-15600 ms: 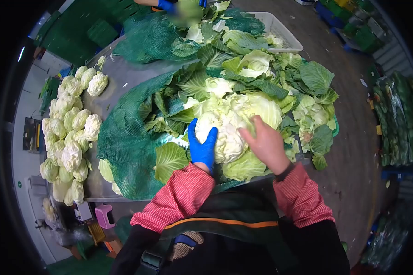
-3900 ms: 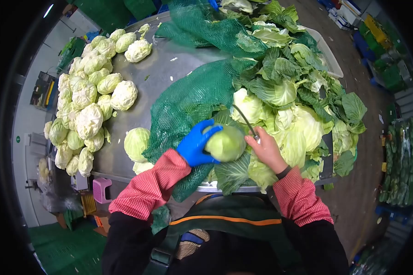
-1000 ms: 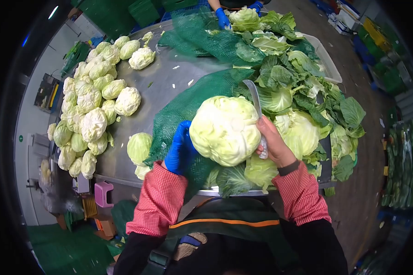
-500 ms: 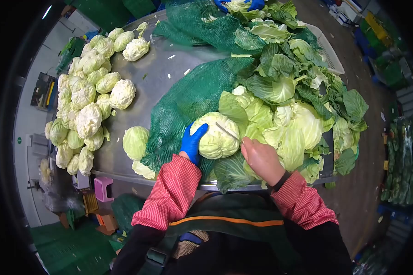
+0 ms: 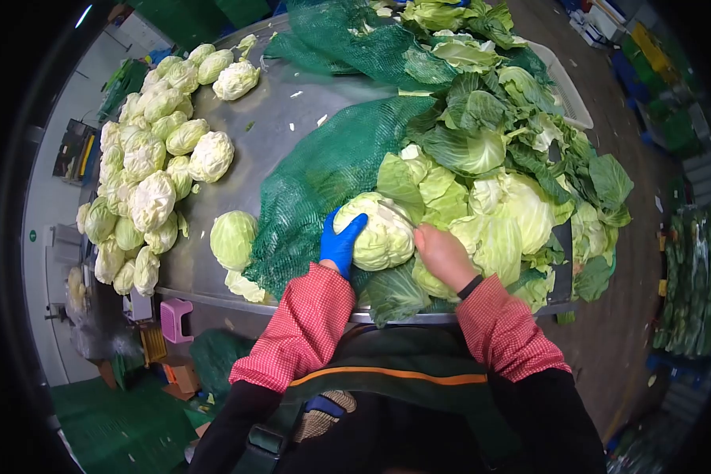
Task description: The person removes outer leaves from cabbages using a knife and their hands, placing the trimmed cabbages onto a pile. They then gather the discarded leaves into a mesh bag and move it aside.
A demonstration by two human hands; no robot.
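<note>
My left hand (image 5: 342,241), in a blue glove, presses on the left side of a pale green cabbage (image 5: 383,241), its thumb over the top. At the cabbage's right side my bare right hand (image 5: 444,257) is closed round a knife; its handle is hidden in the fist and little of the blade shows. Under and beside the cabbage lie a green mesh bag (image 5: 316,178) and a dark outer leaf (image 5: 396,296). Loose pale leaves (image 5: 494,245) are heaped to the right of my right hand.
Several trimmed cabbages (image 5: 152,201) are piled on the left of the metal table (image 5: 249,158). A single cabbage (image 5: 234,240) sits near the front edge. Green leaves (image 5: 482,110) and a white crate (image 5: 557,87) are at the right. A pink stool (image 5: 175,320) stands below.
The blade, earlier plain across the cabbage's top, is now mostly out of sight. My left hand has shifted slightly right. The other person's blue gloves at the top have almost left the view.
</note>
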